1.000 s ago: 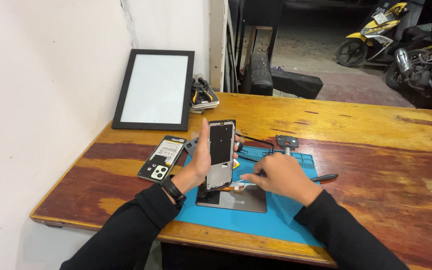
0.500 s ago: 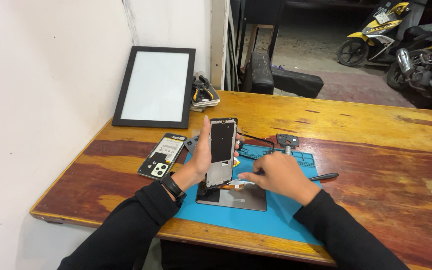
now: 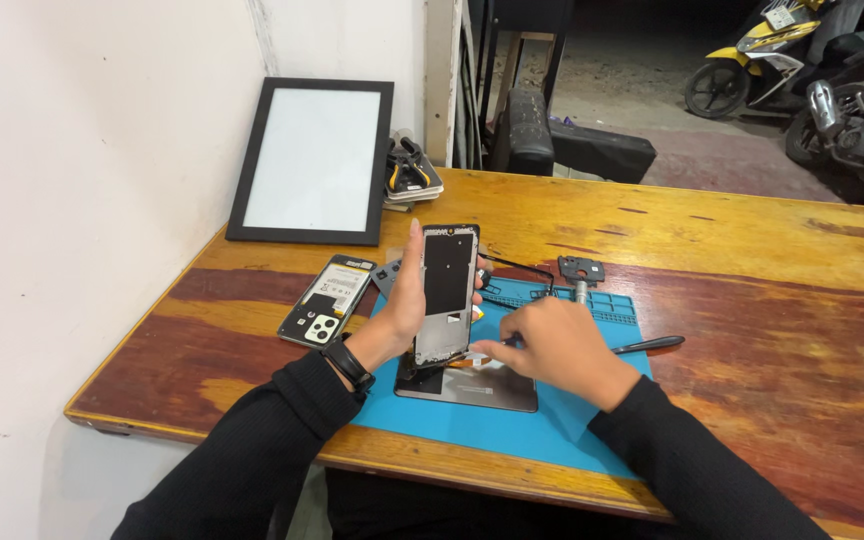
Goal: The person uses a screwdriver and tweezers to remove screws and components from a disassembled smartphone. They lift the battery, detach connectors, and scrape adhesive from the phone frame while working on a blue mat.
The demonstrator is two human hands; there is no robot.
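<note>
My left hand (image 3: 404,305) holds an opened phone frame (image 3: 447,290) upright, its dark inner side facing me, the lower end resting near a flat dark phone panel (image 3: 482,385) on the blue work mat (image 3: 512,425). My right hand (image 3: 552,345) rests on the mat just right of the frame's bottom, fingertips pinched together at the join between frame and panel; whether they grip anything is hidden. A black tool (image 3: 647,345) lies on the mat just past the right hand.
A second phone (image 3: 327,300) lies back side up left of the mat. A black-framed white screen (image 3: 314,160) leans on the wall, with pliers (image 3: 410,172) beside it. A small dark part (image 3: 580,270) sits at the mat's far edge. Scooters (image 3: 802,70) stand beyond the wooden table (image 3: 752,300).
</note>
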